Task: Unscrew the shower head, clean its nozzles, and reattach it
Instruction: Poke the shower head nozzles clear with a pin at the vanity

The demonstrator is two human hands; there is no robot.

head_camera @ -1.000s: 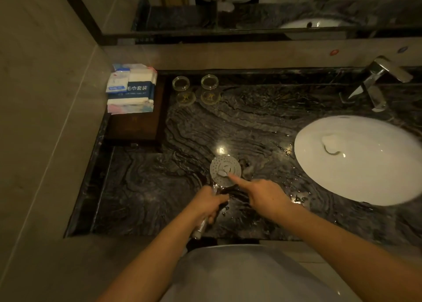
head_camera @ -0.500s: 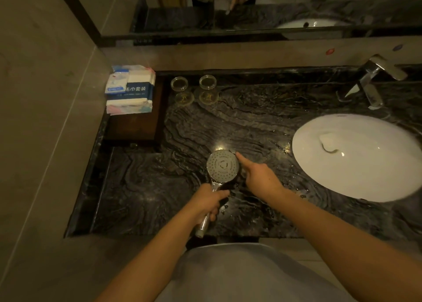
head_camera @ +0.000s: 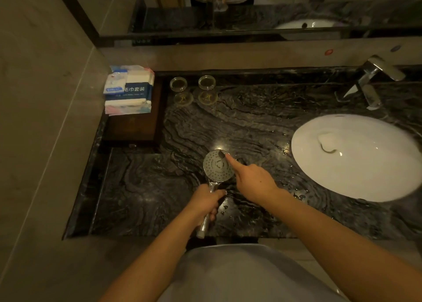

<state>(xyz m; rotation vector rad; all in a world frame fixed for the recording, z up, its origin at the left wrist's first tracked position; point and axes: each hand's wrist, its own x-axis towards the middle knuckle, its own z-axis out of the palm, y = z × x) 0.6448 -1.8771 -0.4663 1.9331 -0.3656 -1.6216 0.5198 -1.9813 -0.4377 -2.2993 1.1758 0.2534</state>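
Observation:
A round chrome shower head point(head_camera: 215, 167) with a grey nozzle face points up at me, detached from any hose, over the dark marble counter point(head_camera: 148, 187). My left hand point(head_camera: 205, 202) grips its chrome handle from below; the handle's end sticks out under my fist. My right hand point(head_camera: 253, 182) reaches in from the right with its index finger straight, the fingertip pressing on the upper right part of the nozzle face. Its other fingers are curled under.
A white oval basin point(head_camera: 365, 164) is set into the counter at the right, with a chrome faucet point(head_camera: 370, 80) behind it. At the back left, packaged towels point(head_camera: 129, 91) lie on a wooden tray point(head_camera: 132, 126), next to two upturned glasses point(head_camera: 178, 84). A mirror runs above.
My right index fingertip has slid from the middle of the nozzle face up to its upper right edge. My left hand has kept its grip on the handle.

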